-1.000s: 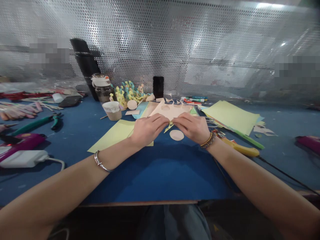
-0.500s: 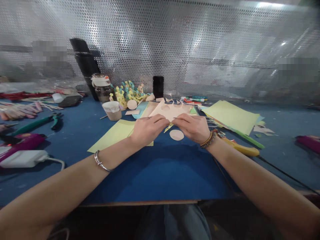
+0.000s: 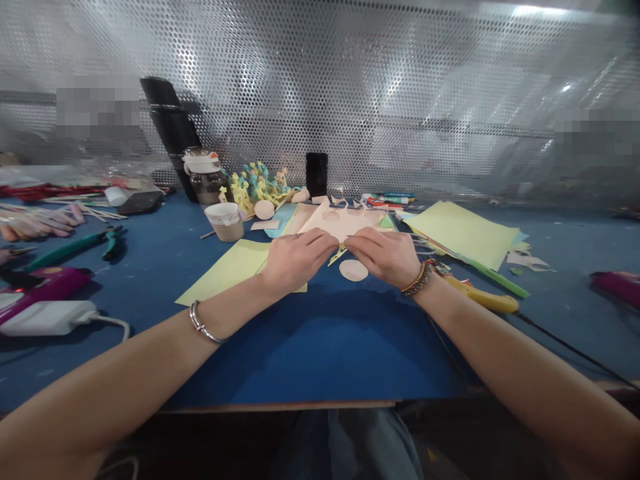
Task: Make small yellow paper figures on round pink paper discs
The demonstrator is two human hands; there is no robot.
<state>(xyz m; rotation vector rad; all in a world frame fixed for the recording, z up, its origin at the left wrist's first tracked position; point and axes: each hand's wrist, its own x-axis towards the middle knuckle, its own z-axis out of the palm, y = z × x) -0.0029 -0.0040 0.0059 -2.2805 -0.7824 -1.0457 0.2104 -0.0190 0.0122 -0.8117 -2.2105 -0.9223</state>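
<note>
Above the middle of the blue table, my left hand and my right hand meet almost fingertip to fingertip. Both are closed in a pinch on a small yellow paper piece, mostly covered by the fingers. Just below the right fingertips lies a pale pink paper disc. Behind the hands is a pale pink paper sheet with round cut-outs along its far side. A yellow paper sheet lies partly beneath my left hand and wrist.
Left stand a paper cup, a lidded bottle and yellow and blue paper flowers. Teal pliers and a white charger lie further left. Right are yellow sheets and a yellow-handled tool. A phone stands behind.
Both hands stay in nearly the same place, still pinching the yellow paper piece. The right fingers have shifted very slightly; the objects on the table have not moved.
</note>
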